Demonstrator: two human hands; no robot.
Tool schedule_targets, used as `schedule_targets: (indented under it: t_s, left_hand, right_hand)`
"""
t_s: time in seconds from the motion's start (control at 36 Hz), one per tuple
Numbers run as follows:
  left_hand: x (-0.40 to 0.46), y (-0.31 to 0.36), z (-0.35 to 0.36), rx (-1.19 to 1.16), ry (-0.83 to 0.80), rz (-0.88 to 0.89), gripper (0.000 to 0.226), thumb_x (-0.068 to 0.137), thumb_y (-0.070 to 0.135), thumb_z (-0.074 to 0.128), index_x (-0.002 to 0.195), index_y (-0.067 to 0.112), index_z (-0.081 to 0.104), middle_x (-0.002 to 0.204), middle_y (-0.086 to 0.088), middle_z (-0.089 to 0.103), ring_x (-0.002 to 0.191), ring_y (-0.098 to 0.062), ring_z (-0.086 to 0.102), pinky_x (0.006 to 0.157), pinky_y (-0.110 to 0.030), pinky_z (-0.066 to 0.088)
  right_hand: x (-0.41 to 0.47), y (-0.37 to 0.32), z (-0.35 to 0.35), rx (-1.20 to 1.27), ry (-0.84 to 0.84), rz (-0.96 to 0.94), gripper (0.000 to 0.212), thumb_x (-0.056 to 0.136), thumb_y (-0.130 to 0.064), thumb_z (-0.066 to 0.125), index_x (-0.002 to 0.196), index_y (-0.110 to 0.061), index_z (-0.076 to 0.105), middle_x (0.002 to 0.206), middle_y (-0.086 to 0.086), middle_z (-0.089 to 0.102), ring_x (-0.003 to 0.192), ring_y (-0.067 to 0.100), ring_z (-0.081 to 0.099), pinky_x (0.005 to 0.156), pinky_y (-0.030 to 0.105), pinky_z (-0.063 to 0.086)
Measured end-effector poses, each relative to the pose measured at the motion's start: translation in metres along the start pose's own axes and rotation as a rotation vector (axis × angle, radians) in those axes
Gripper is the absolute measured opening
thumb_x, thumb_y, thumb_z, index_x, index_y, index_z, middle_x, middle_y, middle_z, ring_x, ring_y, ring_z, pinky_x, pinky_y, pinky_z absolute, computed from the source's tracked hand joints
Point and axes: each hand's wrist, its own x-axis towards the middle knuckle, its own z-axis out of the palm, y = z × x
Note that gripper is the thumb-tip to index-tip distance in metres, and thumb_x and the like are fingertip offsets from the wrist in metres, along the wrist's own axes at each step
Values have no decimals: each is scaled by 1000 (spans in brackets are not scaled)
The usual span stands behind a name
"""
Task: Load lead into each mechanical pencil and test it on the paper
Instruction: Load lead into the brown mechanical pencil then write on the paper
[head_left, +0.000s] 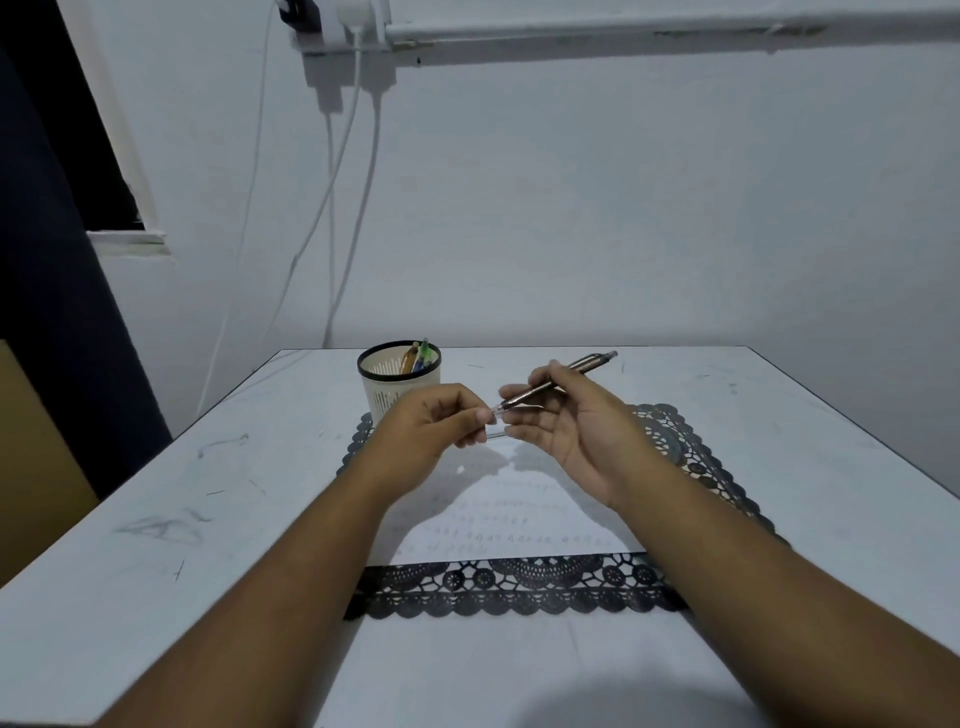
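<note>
The fingers (480, 415) of the left hand (431, 431) are curled in, thumb and forefinger pinched on something small at the tip of the mechanical pencil (558, 382); what they pinch is too small to tell. The right hand (566, 421) grips the pencil's lower barrel between thumb and forefinger, the other fingers loosely curled beneath. The pencil is held above the desk (182, 519), its long axis slanting from the tip at lower left, pointing at the left hand, up to the cap end at upper right, farther from the person.

Nearest the person lies the scalloped edge of a black lace mat (519, 584). On it rests the paper (519, 525), bearing rows of faint pencil marks, directly under the hands. Beyond the left hand stands a pale pen holder (384, 387) with a dark rim, holding a few pens (418, 356). Behind the desk, white cables (363, 208) hang down the wall.
</note>
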Motion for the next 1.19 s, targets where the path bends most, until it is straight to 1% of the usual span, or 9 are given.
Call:
schedule_targets:
  t_s: [0.17,0.31,0.44,0.56,0.67,0.75,0.97,1.06,1.19]
  left_hand:
    - [-2,1,-30,138,-29,-144,21,100,19,66,83,10,71,65,-2,62,57,-12,49,55,-21,40]
    - [-11,-6,-64,365,-103,-422,37,103,30,61,73,10,69,62,-3,60,48,-12,46,49,-22,38]
    - [-10,-17,-75,536,-41,-522,43,103,31,59,66,13,70,52,3,63,40,-10,46,56,-27,40]
    - [-11,-22,-70,611,-69,-559,38,101,26,56,68,13,70,60,-1,70,44,-10,52,65,-28,45]
    - [-10,-26,-65,651,-28,-550,35,96,19,57,64,15,71,64,-3,73,54,-11,61,62,-27,45]
    - [-9,-27,-65,671,-37,-559,31,91,15,57,63,15,72,66,-3,74,65,-15,65,63,-27,46]
    - [-6,-30,-63,725,-61,-586,20,79,10,57,70,3,73,76,-7,75,72,-19,68,63,-29,50]
    - [-2,-35,-65,769,-102,-577,17,73,12,57,60,12,67,76,-4,72,75,-20,68,62,-30,51]
    - [-1,-42,-65,817,-94,-557,6,74,19,61,73,15,66,84,-5,67,80,-21,64,62,-27,47]
  right_hand:
    - [2,2,-2,70,18,-14,23,109,-15,49,93,-4,61,101,25,75,75,31,75,69,36,65]
    - [7,11,-14,-185,41,8,14,104,-3,56,94,-4,66,83,13,67,68,23,62,66,34,62]
    - [1,26,-5,-323,-33,61,22,103,3,54,91,-1,71,90,17,71,78,26,64,83,42,64]
    - [-8,35,10,-411,-128,65,24,98,9,57,85,-1,75,94,23,72,84,30,69,88,41,63]
    - [-15,51,22,-490,-239,111,20,85,11,69,79,-8,72,92,24,69,84,32,71,98,55,58]
    - [-18,63,31,-574,-287,115,11,77,2,71,80,-9,70,82,24,68,78,34,70,92,54,58]
    - [-23,72,37,-749,-305,84,17,84,3,67,80,-13,68,71,17,66,70,31,63,69,41,53]
    - [-24,73,36,-761,-312,95,19,84,2,66,79,-16,66,69,17,62,67,30,59,65,40,46]
    - [-26,74,37,-767,-355,98,18,84,4,64,81,-14,65,64,15,59,61,26,54,56,31,43]
